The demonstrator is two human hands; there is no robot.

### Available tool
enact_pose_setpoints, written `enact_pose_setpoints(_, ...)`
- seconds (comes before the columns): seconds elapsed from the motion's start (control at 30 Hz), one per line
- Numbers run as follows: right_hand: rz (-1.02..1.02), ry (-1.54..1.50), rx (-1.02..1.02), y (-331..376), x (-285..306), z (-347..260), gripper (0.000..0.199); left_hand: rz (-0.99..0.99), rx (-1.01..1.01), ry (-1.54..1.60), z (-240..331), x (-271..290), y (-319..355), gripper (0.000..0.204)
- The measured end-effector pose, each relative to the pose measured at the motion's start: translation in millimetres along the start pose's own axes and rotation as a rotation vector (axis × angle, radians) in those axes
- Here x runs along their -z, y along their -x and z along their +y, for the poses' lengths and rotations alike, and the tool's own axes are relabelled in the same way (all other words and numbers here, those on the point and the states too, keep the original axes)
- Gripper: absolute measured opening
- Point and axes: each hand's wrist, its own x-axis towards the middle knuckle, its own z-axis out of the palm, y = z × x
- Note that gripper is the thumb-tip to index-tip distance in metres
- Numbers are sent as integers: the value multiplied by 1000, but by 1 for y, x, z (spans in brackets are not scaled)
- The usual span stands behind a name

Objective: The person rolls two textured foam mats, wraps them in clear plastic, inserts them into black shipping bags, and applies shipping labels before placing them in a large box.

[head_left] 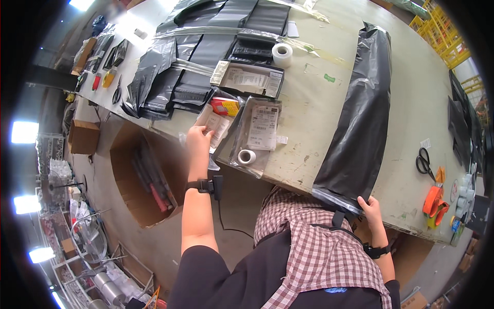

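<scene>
Right hand point(371, 208) pinching black bag point(360, 118), worn pale table point(319, 103), warehouse floor point(164, 242)

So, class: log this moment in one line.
left hand: on paper slip | right hand: gripping black bag end | table: tape roll

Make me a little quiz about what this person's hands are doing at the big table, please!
1. True or false: the right hand grips the near end of the long black plastic bag.
2. What does the left hand touch? A) the scissors B) a white paper label C) the big tape roll
3. Fill in: the small tape roll lies on a clear ____ bag.

Key
1. True: it holds the bag's end at the table edge.
2. B: the fingers rest on the paper label; the black-handled scissors and large white tape roll lie apart, untouched.
3. plastic: the clear plastic bag holds a printed sheet.
</scene>
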Motion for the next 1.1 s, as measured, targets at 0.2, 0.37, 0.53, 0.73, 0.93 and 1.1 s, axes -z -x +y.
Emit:
enact_pose_setpoints(0.2,64,62,-53,2,1,4,28,-26,-75,-7,-6,-1,0,26)
enact_pose_setpoints(0.37,30,-40,-5,7,-7,2,23,0,-55,39,-4,0,4,24)
enact_pose_setpoints(0.53,66,179,128,5,-1,24,40,39,-37,57,-3,-1,9,22)
enact_pose_setpoints(0.73,394,723,229,14,-19,5,62,66,-64,81,-2,0,10,17)
enact_pose_setpoints(0.93,105,1004,663,15,-37,-27,39,71,-43,124,0,2,5,12)
enact_pose_setpoints(1.1,-1,948,621,14,-33,-25,35,-12,15,165,-3,6,0,12)
